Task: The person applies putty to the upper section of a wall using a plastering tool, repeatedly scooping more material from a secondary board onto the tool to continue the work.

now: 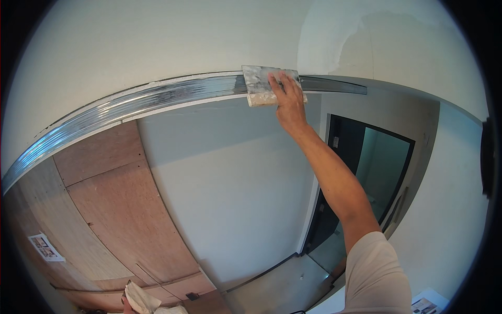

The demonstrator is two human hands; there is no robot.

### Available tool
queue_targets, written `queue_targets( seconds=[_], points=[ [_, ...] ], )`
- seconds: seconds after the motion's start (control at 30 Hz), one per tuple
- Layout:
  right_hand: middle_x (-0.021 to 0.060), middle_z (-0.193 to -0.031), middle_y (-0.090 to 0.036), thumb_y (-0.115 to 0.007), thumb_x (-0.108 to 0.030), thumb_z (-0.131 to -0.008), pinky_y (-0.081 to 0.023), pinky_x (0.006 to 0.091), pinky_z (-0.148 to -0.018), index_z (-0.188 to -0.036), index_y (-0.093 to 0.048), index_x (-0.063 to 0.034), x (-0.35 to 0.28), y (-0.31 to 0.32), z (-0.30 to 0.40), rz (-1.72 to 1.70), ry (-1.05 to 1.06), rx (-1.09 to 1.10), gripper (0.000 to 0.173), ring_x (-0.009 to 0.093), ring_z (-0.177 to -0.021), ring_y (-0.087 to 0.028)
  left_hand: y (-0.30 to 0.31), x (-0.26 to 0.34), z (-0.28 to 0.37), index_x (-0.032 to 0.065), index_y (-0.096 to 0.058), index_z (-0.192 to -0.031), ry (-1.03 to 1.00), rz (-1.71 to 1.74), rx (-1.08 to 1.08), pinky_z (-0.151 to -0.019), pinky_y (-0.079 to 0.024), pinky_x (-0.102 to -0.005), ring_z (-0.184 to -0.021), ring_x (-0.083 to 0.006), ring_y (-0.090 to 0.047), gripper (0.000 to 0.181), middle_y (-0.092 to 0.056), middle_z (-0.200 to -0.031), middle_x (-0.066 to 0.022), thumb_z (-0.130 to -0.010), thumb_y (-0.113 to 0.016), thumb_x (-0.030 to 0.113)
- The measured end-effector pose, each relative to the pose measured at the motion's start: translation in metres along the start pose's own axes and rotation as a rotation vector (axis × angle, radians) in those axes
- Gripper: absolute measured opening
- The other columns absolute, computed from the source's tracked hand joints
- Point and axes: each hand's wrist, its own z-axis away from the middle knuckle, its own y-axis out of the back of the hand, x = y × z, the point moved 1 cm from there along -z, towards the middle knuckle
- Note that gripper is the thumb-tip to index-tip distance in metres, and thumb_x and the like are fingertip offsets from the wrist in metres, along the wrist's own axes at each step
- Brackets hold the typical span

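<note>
My right hand is raised and pressing a broad filling knife flat against the overhead edge, its fingers spread over the blade. Grey and white smears cover the blade, and its near edge is a crusted beige strip. Beneath the knife runs a shiny ribbed metal track, set into a pale painted surface. Only a sliver of my left hand shows at the bottom edge. It holds an off-white object, possibly putty-covered; the picture cuts off most of it.
Reddish plywood panels stand left of a pale wall. A dark-framed doorway opens to the right. Printed sheets hang on the panels and lie low at right. A whitish patch marks the surface above.
</note>
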Motion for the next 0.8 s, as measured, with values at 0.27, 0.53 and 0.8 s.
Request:
queue_targets(
  seconds=[0.27,0.53,0.8],
  points=[
    [0.0212,-0.148,-0.052,-0.056,0.017,-0.080,-0.040,0.0463,-0.113,-0.150,-0.050,-0.0117,-0.048,0.069,0.055,-0.200,-0.181,-0.095,0.076,0.039,-0.135,-0.051,-0.006,-0.004,0.030,0.0018,-0.052,-0.143,-0.300,-0.538,-0.019,-0.107,-0.049,-0.0398,-0.128,-0.0275,-0.059,0.055,-0.060,-0.142,-0.0141,-0.100,-0.065,0.033],
    [0.0109,-0.134,-0.058,-0.061,0.011,-0.089,-0.048,0.0401,-0.106,-0.143,-0.046,-0.0022,-0.190,0.133,0.163,-1.909,-1.203,-0.357,0.058,0.023,-0.123,-0.059,-0.059,-0.025,0.036,0.0080,-0.051,-0.146,0.031,0.276,-0.146,-0.107,-0.050,-0.0449,-0.127,-0.0266,-0.060,0.053,-0.060,-0.141,-0.0091,-0.108,-0.047,0.045],
    [0.0109,-0.138,-0.056,-0.068,0.005,-0.087,-0.041,0.0401,-0.112,-0.142,-0.050,0.0005,-0.248,0.170,0.243,-1.682,-0.738,-0.578,0.057,0.022,-0.128,-0.053,-0.202,-0.025,0.035,0.0064,-0.051,-0.144,0.309,0.527,-0.241,-0.107,-0.050,-0.0421,-0.122,-0.0254,-0.064,0.047,-0.063,-0.138,-0.0104,-0.111,-0.039,0.038]
  ],
)
